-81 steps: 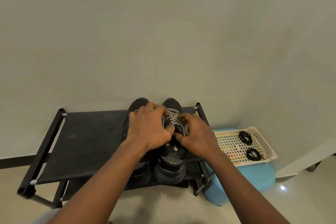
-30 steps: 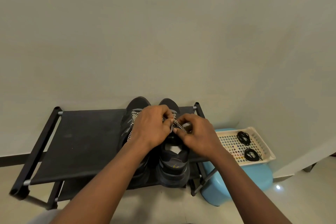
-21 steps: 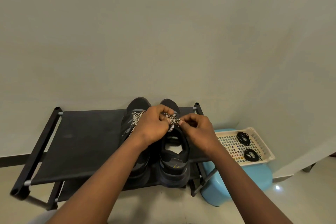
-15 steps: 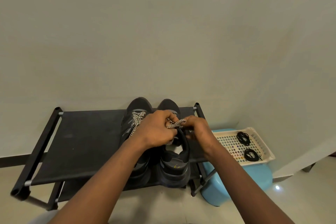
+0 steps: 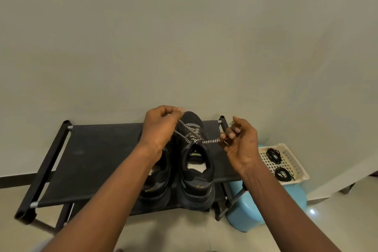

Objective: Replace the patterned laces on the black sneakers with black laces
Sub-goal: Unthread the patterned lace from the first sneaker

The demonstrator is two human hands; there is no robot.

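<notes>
1. A black, thick-soled right sneaker (image 5: 196, 182) and its matching left sneaker (image 5: 157, 186) stand side by side at the right end of a black fabric shoe rack (image 5: 92, 159) with a black tube frame. Their heels face the camera and their toes are near a plain pale wall (image 5: 184, 37).
2. A black-and-white patterned lace (image 5: 193, 136) crosses over the tongue of the right sneaker. Its two ends run out to either side, stretched straight.
3. The left hand (image 5: 161, 127) is above the toe area. Its fingers are curled, pinching the left end of the patterned lace at the fingertips.
4. The right hand (image 5: 241, 143) hangs just right of that shoe, over the rack's edge. Its thumb and forefinger pinch the other end of the lace, and the remaining fingers are loosely curled.
5. The left sneaker is mostly hidden under the left wrist and forearm, so whether a lace is threaded through it cannot be told.
6. Right of the rack, a cream perforated plastic tray (image 5: 291, 159) rests on a light-blue plastic stool (image 5: 245, 219).
7. Two coiled black laces lie in the tray: the far black lace bundle (image 5: 273, 154) and the near black lace bundle (image 5: 282, 174). They are apart from each other and well apart from both hands.
8. A pale glossy floor (image 5: 184, 231) lies under the rack and stool.
</notes>
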